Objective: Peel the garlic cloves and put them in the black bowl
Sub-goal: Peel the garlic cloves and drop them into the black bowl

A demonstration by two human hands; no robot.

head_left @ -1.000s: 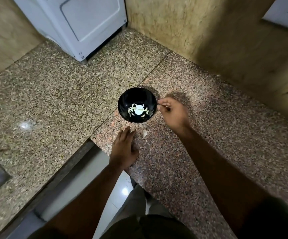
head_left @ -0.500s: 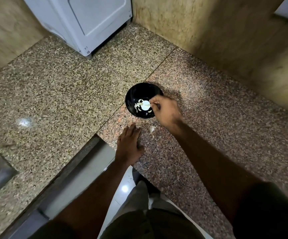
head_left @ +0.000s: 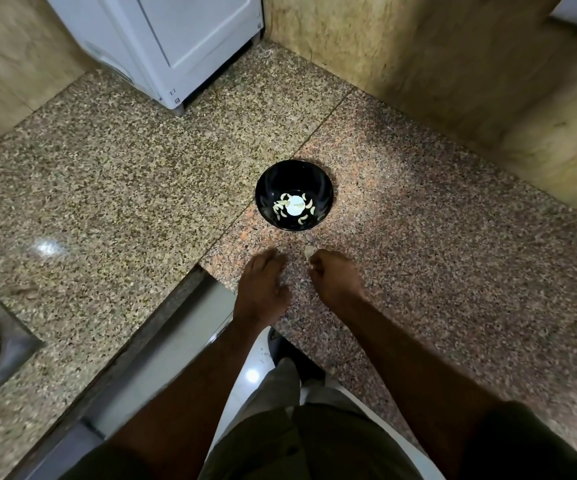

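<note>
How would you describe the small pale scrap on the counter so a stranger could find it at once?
Start at the black bowl on the granite counter. Just below it, by the right hand, lies the pale scrap. Unlike the garlic cloves, it lies outside the bowl.

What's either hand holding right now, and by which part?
Left hand rests flat, holding nothing. Right hand is curled beside a small pale garlic piece; any hold cannot be told.

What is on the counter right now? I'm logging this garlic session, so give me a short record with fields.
surface: speckled granite counter
black bowl: upright, apart from both hands
bowl contents: pale peeled garlic cloves around a bright glare spot
left hand: flat on the counter, fingers straight
right hand: fingers curled near a pale scrap; grip unclear
background: white appliance in the corner
</note>
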